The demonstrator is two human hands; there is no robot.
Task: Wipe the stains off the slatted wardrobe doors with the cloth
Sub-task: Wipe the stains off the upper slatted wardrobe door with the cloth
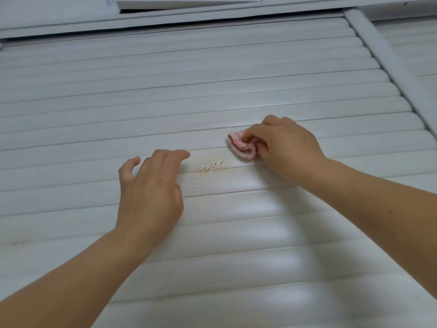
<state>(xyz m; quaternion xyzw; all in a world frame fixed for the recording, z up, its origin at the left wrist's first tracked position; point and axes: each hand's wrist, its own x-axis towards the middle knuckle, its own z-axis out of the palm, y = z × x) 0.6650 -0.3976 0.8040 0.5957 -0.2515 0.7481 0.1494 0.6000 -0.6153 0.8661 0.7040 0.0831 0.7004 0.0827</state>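
Note:
A white slatted wardrobe door (165, 91) fills the view. A patch of small orange-brown stain spots (212, 165) sits on one slat near the middle. My right hand (286, 147) grips a bunched pink-and-white striped cloth (241, 145) against the door, just up and to the right of the stain. My left hand (151, 185) hovers at the door left of the stain, fingers loosely curled and holding nothing, its fingertips close to the spots.
A white vertical frame post (383, 58) borders the door on the right, with another slatted panel (416, 50) beyond it. A white ledge and upper panel (184, 3) run along the top. A faint smudge (17, 243) shows at the far left.

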